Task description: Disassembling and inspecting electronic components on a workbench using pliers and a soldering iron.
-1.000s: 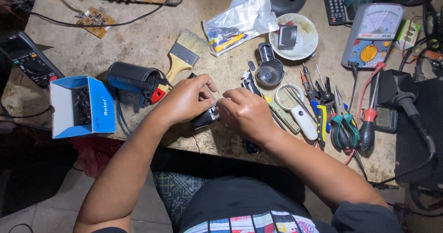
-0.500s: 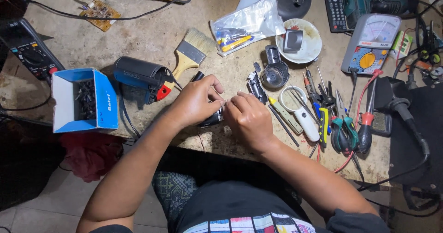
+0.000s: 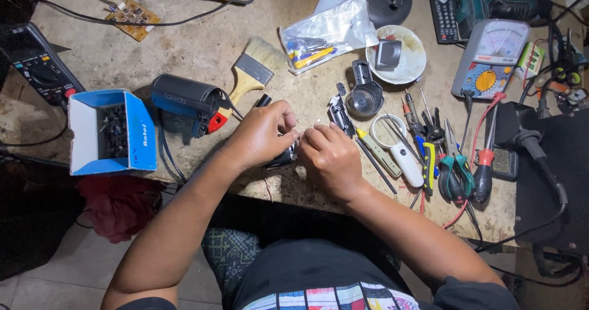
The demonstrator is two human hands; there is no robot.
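Two hands meet at the near edge of the workbench [image 3: 202, 52], just as they did a second ago: the left hand [image 3: 261, 132] and the right hand [image 3: 328, 156] have kept their places against each other while the head camera has drifted, so the bench things sit a little differently in view but have not themselves moved. Between the palms lies a small dark device [image 3: 281, 158], mostly hidden; the left hand is curled over it from above and grips it, and the right hand is bunched close with its fingertips pinched at the same spot, though what they pinch is too small to tell. Little has changed in the grip, which reads, as a judgement, as fine work on the piece going on rather than a step finished. To the left stand a blue box of small dark parts [image 3: 113, 132] and a dark cylindrical gadget [image 3: 184, 98], with a paintbrush [image 3: 251, 73] beyond. To the right lie a magnifier [image 3: 392, 141], pliers and screwdrivers [image 3: 460, 162], an analog meter [image 3: 491, 58] and a white bowl [image 3: 399, 55], all apart from the hands.
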